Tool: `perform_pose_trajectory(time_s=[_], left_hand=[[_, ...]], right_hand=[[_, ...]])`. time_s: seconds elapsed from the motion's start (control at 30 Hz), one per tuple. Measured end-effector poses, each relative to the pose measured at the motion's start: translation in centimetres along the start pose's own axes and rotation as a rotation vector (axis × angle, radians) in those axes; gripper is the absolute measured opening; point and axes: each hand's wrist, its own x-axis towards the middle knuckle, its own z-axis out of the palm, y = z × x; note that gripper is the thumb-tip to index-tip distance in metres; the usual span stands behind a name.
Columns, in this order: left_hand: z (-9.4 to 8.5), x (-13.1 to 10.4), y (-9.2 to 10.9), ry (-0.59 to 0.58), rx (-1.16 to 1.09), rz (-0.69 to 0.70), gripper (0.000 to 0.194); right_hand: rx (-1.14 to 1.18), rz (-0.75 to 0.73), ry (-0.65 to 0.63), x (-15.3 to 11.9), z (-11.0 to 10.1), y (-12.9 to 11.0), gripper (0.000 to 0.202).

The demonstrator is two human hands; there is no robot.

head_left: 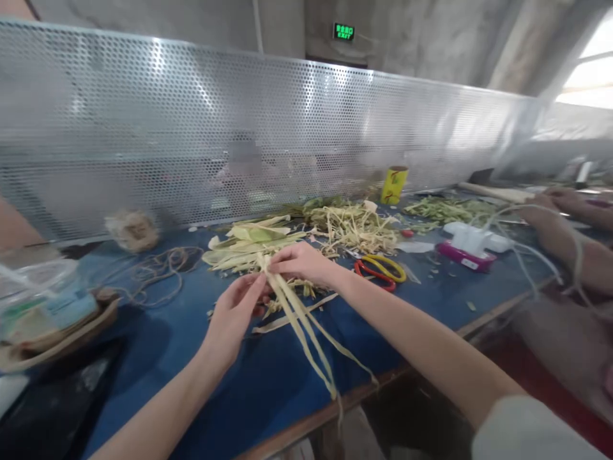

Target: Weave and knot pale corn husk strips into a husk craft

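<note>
Pale yellow-green corn husk strips [301,319] hang from between my hands, their long ends trailing toward the table's front edge. My left hand [242,300] pinches the bundled strips near their upper end, thumb on top. From the other side my right hand [299,260] grips the same bundle with thumb and fingers together; the exact contact is partly hidden. Just behind lie broad flat corn husks [256,237]. A tangled heap of thin husk strips [357,227] sits to their right. Scissors with red and yellow handles [383,271] rest beside my right forearm.
A perforated metal screen [182,128] borders the back of the blue table [201,377]. Coiled twine [163,271] and a basket [108,313] are at left. A yellow can [394,185] stands behind; a purple box [464,257] and a co-worker's arms [560,220] are at right.
</note>
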Motion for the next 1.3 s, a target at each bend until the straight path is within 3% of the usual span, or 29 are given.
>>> perform_pose_trajectory(time_s=[0.3, 0.53, 0.73, 0.9, 1.07, 1.3], left_hand=[[-0.2, -0.3, -0.5, 0.023, 0.137, 0.023, 0.032], [-0.3, -0.7, 0.2, 0.019, 0.182, 0.053, 0.027], [-0.4, -1.1, 0.5, 0.013, 0.181, 0.093, 0.019], [-0.7, -1.1, 0.4, -0.01, 0.215, 0.111, 0.016], [-0.8, -1.2, 0.3, -0.043, 0.152, -0.014, 0.021], [-0.8, -1.0, 0.7, 0.096, -0.042, -0.096, 0.024]], right_hand=[[-0.256, 0.01, -0.107, -1.9, -0.2, 0.3, 0.014], [-0.46, -0.06, -0.174, -2.1, -0.5, 0.0, 0.023], [-0.432, -0.027, -0.241, -2.5, -0.9, -0.4, 0.025], [-0.335, -0.111, -0.197, -2.6, -0.5, -0.5, 0.015], [-0.287, -0.173, -0.185, -3.1, 0.0, -1.4, 0.009], [-0.261, -0.044, -0.135, -3.5, 0.5, -1.9, 0.011]])
